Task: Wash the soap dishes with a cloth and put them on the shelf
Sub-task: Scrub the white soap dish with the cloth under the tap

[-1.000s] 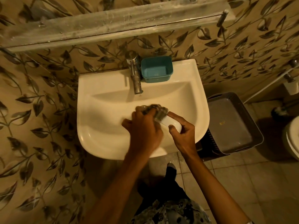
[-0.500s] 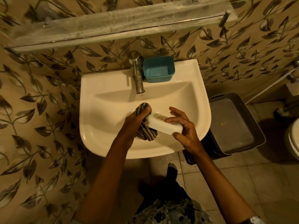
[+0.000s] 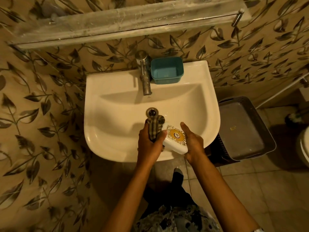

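Over the front of the white sink [image 3: 107,114], my right hand [image 3: 194,144] holds a white soap dish [image 3: 175,139] with a gold emblem on its top. My left hand [image 3: 148,143] grips a bunched striped cloth [image 3: 154,127] pressed against the dish's left end. A teal soap dish [image 3: 167,70] stands open and upright on the sink's back ledge, right of the tap [image 3: 144,76]. A long dusty glass shelf [image 3: 117,22] runs along the wall above the sink.
The drain [image 3: 152,112] shows in the basin just beyond the cloth. A dark plastic basket with a grey lid [image 3: 242,128] stands on the floor right of the sink. A toilet edge [image 3: 304,148] and a brush sit at far right. Leaf-patterned tiles cover the wall.
Both hands have drawn back toward the sink's front edge, uncovering the drain. The white dish has turned so its gold emblem faces up, and the cloth has shifted to its left end.
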### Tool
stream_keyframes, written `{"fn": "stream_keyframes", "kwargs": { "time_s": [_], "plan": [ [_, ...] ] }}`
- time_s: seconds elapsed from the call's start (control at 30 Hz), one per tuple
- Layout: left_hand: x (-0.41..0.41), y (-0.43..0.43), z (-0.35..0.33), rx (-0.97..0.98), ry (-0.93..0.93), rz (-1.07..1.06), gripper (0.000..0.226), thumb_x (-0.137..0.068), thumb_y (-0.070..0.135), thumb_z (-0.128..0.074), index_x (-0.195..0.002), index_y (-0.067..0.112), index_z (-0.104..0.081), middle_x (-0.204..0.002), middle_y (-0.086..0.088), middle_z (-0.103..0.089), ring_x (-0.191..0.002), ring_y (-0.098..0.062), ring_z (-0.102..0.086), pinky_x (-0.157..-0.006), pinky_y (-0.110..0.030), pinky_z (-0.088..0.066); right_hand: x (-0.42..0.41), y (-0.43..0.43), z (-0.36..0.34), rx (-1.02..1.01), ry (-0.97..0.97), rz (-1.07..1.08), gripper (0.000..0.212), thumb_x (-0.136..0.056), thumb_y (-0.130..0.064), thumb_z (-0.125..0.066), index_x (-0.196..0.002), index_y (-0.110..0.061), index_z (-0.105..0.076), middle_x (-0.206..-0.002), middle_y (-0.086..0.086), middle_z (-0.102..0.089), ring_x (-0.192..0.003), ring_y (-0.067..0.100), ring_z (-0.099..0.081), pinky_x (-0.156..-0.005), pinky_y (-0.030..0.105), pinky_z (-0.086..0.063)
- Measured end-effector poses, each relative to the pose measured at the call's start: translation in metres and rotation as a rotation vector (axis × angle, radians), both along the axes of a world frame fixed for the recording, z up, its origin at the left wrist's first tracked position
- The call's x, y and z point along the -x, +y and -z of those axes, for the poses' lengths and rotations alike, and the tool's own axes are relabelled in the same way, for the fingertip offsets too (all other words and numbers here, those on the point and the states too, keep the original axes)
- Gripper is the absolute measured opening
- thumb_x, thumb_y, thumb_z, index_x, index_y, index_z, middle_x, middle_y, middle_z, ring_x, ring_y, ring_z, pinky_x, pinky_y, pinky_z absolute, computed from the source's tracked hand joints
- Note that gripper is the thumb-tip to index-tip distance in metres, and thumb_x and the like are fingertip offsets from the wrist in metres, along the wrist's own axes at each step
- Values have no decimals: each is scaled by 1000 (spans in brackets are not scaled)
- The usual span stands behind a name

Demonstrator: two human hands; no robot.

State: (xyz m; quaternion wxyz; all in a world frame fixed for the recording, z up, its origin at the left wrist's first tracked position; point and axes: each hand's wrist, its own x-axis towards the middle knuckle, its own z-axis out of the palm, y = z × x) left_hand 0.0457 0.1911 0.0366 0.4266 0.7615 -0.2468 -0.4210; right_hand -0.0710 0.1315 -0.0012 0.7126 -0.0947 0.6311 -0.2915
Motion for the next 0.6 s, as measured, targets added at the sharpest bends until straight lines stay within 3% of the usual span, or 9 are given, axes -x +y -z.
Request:
{"fn": "stream_keyframes", "kwargs": {
  "time_s": [0.07, 0.1, 0.2, 0.3, 0.4, 0.6],
  "plan": [
    [6, 14, 3, -89, -212, 130, 56, -90, 43, -55, -141, 30, -36, -132, -2, -47, -114, -14, -51, -99, -42, -49, 1, -1, 1, 52, 75, 44, 24, -74, -32, -80, -74, -12, -67, -67, 6, -75, -58, 23, -72, -50, 31, -58],
    [10, 19, 1, -85, -222, 148, 55, -92, 46, -49, -143, 30, -34, -133, -1, -45, -116, -13, -49, -104, -44, -44, 3, -2, 2, 64, 72, 47, 22, -75, -31, -80, -74, -12, -68, -67, 6, -75, -58, 23, -72, -51, 32, -59],
    [1, 7, -6, -102, -195, 166, 46, -97, 45, -38, -139, 25, -38, -130, -5, -50, -119, -22, -51, -105, -50, -41, 7, -3, -1, 119, 19, -105, 22, -76, -33, -78, -70, -13, -72, -72, 11, -75, -60, 24, -71, -54, 33, -59],
    [-21, -28, -14, -166, -167, 395, 43, -101, 34, -36, -140, 18, -42, -130, -12, -56, -119, -29, -54, -105, -50, -40, 2, -3, -5, 274, 72, -243, 26, -76, -35, -77, -59, -16, -73, -69, 11, -74, -60, 23, -70, -54, 28, -56],
    [-24, -40, -17, -119, -143, 483, 45, -101, 28, -38, -145, 18, -36, -138, -11, -51, -127, -26, -49, -110, -43, -36, -3, -9, -10, 366, 119, -161, 26, -80, -30, -74, -57, -18, -73, -64, 7, -73, -58, 21, -71, -52, 26, -56],
    [-25, -16, 3, -135, -202, 419, 42, -101, 30, -37, -141, 18, -39, -125, -14, -53, -118, -29, -53, -105, -53, -38, 2, -10, -4, 474, 229, -86, 24, -85, -31, -69, -64, -22, -75, -73, 2, -75, -68, 21, -74, -54, 26, -57]
  ]
}}
